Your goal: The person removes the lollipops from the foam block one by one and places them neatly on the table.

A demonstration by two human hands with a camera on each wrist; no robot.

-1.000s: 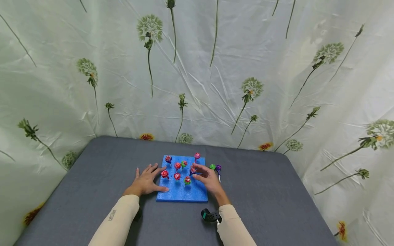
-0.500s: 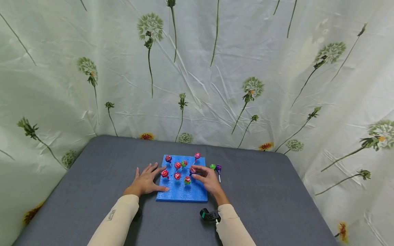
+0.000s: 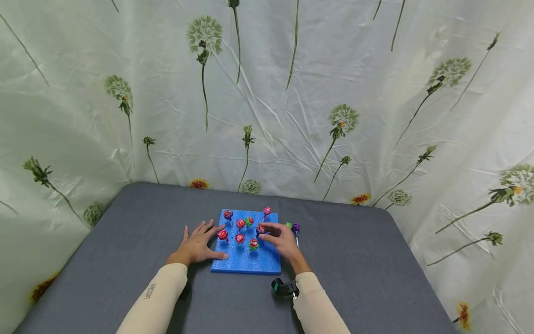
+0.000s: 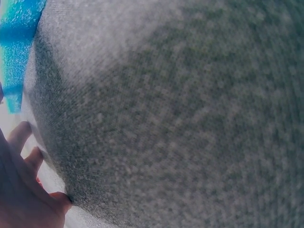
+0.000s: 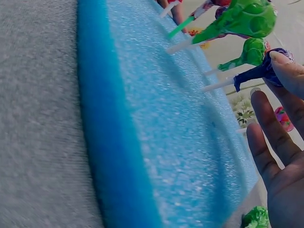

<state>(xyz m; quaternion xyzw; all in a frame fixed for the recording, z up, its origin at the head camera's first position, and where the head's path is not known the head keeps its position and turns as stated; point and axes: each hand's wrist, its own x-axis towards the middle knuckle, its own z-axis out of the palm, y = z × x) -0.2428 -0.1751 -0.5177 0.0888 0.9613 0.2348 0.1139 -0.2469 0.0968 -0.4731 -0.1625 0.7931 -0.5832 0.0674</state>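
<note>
Dark-blue lollipop [image 5: 259, 72]: stands toward the board's right edge, white stick meeting the foam; you cannot read from these views how deep it sits.
Right hand [image 3: 283, 241]: your thumb and forefinger pinch its wrapped head; the other fingers hang free. Likely fault: a sideways push, with the grip so high, bends the stick or widens its hole.
Red-and-green lollipop [image 3: 253, 244]: stands near, toward the board's near edge. A dropped wrist could knock it.
Blue board [image 3: 246, 266]: flat on the table, other lollipops spread across it, one pink lollipop [image 3: 267, 211] at the far right corner, within possible brushing range of your knuckles.
Left hand [image 3: 198, 244]: spread along the board's left edge, thumb laid over the top face toward the near left corner; it pinches nothing. If that pressure is light, a hard push or pull could slide or lift the board.
Loose pair: green lollipop [image 5: 256, 218] and purple lollipop [image 3: 296, 228] lie off the board's right edge, beside your right hand. A backward swing might roll them.
Grey table [image 3: 354, 260]: carries all of it.
</note>
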